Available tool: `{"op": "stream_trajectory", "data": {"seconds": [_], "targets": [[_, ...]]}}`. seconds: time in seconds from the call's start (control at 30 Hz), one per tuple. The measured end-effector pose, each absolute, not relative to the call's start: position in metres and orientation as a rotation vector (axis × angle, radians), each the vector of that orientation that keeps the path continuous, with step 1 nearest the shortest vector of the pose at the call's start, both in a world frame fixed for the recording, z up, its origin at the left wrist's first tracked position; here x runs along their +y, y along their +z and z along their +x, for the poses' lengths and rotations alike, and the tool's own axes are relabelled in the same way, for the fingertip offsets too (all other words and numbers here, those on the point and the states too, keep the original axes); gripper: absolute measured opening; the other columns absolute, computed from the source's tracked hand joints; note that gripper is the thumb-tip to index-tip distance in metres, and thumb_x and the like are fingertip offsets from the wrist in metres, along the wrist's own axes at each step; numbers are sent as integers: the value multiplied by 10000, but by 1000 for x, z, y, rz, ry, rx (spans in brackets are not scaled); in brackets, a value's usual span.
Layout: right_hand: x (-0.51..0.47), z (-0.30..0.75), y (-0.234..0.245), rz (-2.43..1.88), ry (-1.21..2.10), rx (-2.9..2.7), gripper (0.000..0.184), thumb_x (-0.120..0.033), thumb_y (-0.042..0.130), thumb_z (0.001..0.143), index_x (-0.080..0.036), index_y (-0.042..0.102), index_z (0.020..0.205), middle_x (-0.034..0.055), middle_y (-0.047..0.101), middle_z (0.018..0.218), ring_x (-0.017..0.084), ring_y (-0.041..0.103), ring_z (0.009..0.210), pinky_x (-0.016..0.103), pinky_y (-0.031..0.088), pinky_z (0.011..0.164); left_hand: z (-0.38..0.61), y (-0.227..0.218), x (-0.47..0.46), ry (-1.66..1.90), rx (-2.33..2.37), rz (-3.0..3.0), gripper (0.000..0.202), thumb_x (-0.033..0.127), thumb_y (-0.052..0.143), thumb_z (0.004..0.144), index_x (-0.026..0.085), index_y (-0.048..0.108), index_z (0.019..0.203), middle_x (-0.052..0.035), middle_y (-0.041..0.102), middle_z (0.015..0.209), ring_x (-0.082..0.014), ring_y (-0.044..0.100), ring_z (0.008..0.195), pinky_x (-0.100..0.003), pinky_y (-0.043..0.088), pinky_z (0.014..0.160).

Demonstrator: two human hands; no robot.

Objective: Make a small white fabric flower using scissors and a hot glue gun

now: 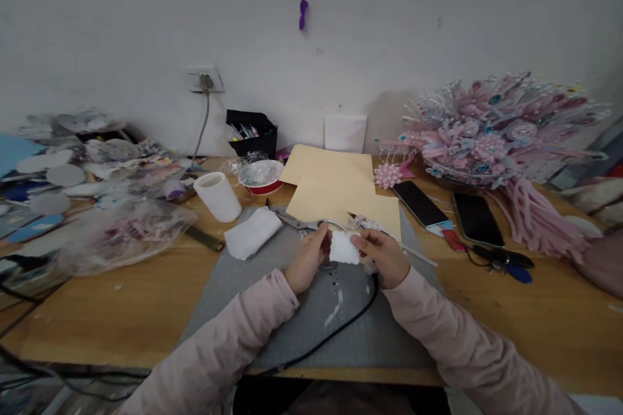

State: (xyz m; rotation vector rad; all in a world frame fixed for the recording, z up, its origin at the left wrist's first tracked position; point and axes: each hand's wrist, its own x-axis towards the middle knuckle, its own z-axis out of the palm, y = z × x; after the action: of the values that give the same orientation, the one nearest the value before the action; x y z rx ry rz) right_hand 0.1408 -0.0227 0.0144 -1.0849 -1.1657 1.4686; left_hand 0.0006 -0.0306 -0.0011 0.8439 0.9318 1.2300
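Observation:
Between my two hands, above the grey cutting mat (292, 331), is a small white piece of tissue (344, 248) with ragged edges. My left hand (307, 258) pinches its left side. My right hand (384, 253) grips its right side between thumb and fingers. Scissors (291, 219) lie just behind my left hand, their handles partly hidden. A larger white sheet (253, 232) rests to the left, near a white roll (219, 198). A black cord (335, 335) runs over the mat towards my right hand; what it joins is mostly hidden.
Cream card sheets (335, 185) lie behind my hands. Two phones (421, 203), keys (496, 266) and a pink beaded headdress (487, 136) are on the right. A plastic bag (131, 233), a ribbon spool (261, 176) and a black pen case (253, 136) are on the left.

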Motion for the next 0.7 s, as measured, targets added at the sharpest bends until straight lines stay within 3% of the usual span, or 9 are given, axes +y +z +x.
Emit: {"op": "stream_trajectory", "data": {"seconds": [0.1,0.2,0.43,0.7], "targets": [[-23,140,12,-1079,1497,-1164,370,-481,715,482,-154,571,578,-46,513,518,73,417,490,216,317,485,-2,-3,-31,1103,967,1012,452,599,486,678,159,522,581,-1,490,529,-110,421,487,-226,317,445],[-24,140,10,-1060,1530,-1153,386,-493,708,497,-156,565,618,-48,506,520,74,419,477,213,307,466,-4,-4,-33,1081,998,1242,449,552,514,696,141,492,518,25,426,478,-78,347,463,-211,259,444],[-26,140,10,-990,1497,-1246,410,-540,666,551,-161,538,639,-59,481,501,70,400,454,211,297,458,-4,-6,-35,1145,948,1109,459,576,589,609,120,542,619,33,430,508,-69,326,472,-207,222,453],[-25,138,3,-874,1702,-1022,435,-496,740,469,-164,463,514,-57,473,446,74,398,432,223,291,463,0,-3,-39,1179,860,1020,444,554,640,556,132,508,520,35,404,451,-68,320,445,-213,227,451]]}}
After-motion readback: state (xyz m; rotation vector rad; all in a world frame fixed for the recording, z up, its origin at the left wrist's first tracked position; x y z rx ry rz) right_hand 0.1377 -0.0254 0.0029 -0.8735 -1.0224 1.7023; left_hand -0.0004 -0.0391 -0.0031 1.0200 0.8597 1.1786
